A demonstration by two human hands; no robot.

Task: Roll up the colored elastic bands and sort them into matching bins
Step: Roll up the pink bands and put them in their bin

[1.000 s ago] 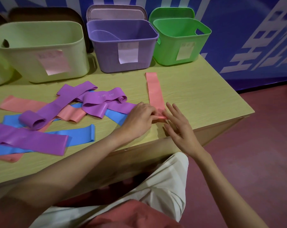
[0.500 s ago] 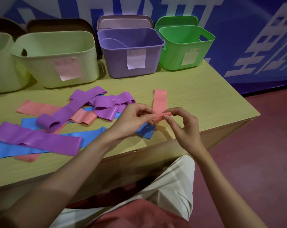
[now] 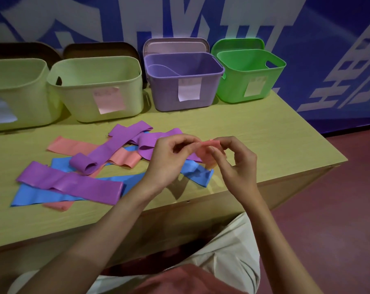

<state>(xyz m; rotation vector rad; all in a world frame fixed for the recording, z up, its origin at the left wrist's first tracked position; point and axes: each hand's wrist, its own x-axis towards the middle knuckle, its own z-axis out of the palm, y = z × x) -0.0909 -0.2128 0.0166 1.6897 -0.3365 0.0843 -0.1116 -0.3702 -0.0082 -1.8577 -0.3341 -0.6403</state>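
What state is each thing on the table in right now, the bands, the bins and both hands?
pink band: lifted, partly rolled, pinched by both hands
left hand: pinching it
right hand: pinching it
purple bands: loose on the table, one curled at its end
blue bands: flat, unrolled
other pink bands: flat, unrolled
purple bin: open, holds something purple
green bin: open, inside hidden
pale green bins: open

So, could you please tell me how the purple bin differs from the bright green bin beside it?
The purple bin is wider and holds a purple piece; the bright green bin is narrower, and nothing shows inside it. Both stand on the table, each with a paper label and a matching lid behind.
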